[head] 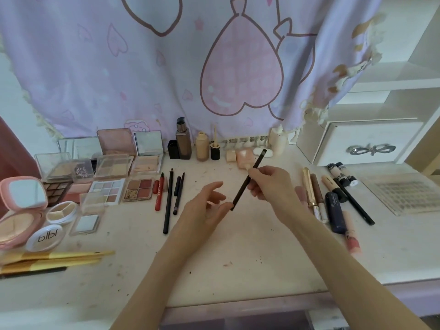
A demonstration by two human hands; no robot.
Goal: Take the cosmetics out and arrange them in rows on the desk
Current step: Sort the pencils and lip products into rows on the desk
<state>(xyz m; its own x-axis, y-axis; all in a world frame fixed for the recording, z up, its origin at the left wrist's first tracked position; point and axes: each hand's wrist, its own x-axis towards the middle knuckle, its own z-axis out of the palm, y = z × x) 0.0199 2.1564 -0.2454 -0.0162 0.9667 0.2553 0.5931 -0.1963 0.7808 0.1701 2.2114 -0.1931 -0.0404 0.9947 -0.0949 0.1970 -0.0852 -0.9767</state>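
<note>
My right hand [269, 184] grips a thin black cosmetic pencil [240, 190] above the middle of the white desk [238, 253], slanted with its top end up and to the right. My left hand [207, 206] is open just below it, its thumb tip touching the pencil's lower end. To the left, a row of pencils [169, 198] lies on the desk: a red one, a long black one, shorter dark ones. Left of those are several open eyeshadow palettes [138, 189] and compacts [21, 206].
Bottles [183, 141] stand along the back under a lilac curtain. Tubes and lip products [333, 201] lie in a row at right, beside a clear sticker sheet [404, 194]. Yellow-handled brushes [54, 258] lie front left. A white drawer box [366, 141] stands back right.
</note>
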